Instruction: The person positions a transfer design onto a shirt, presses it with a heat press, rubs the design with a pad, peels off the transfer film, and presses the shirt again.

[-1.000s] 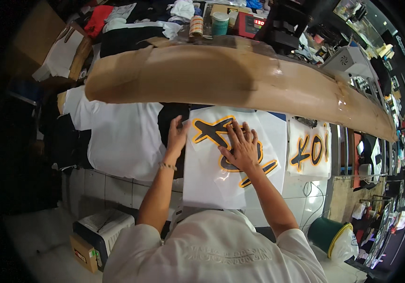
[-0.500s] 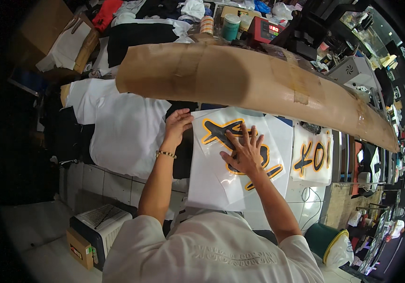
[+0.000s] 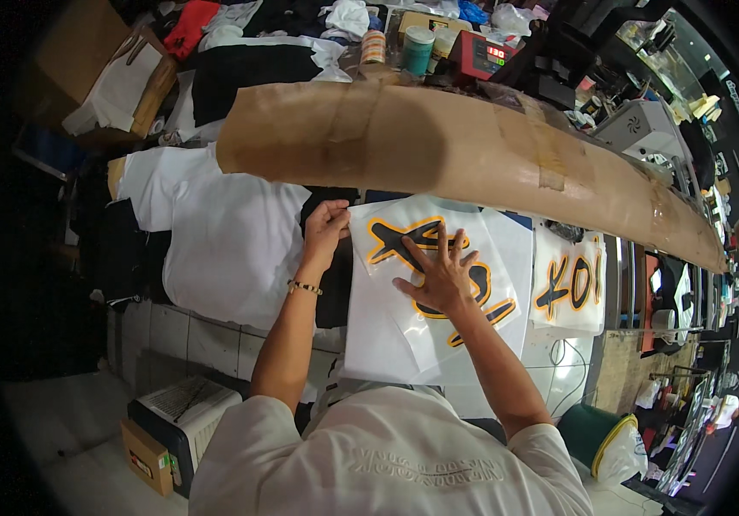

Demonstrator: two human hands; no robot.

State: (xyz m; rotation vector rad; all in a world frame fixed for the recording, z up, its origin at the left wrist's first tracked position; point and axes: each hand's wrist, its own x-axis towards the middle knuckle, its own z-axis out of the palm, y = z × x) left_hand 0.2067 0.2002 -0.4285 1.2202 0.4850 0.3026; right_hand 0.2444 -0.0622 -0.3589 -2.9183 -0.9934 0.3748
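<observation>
My right hand [image 3: 447, 279] lies flat with fingers spread on a clear transfer film [image 3: 395, 279]. The film bears large black lettering edged in orange and lies at a slant over a white cloth [image 3: 369, 335]. At the upper left corner of that cloth, my left hand [image 3: 326, 234] has its fingers closed on the edge; whether the film's edge is also between them I cannot tell. Right of the cloth rests another sheet with similar lettering [image 3: 569, 288]. My right palm and fingers cover part of the print.
A long, taped brown cardboard-like cover [image 3: 335, 138] arches just beyond my hands. A white T-shirt [image 3: 223, 232] lies at the left. Farther back stand a red controller with a lit display [image 3: 483, 58] and a teal-labelled jar [image 3: 418, 50]. A green bin [image 3: 589, 434] stands low right.
My left hand's fingers have drawn closer together at the cloth's corner. My right hand has shifted very slightly left on the film.
</observation>
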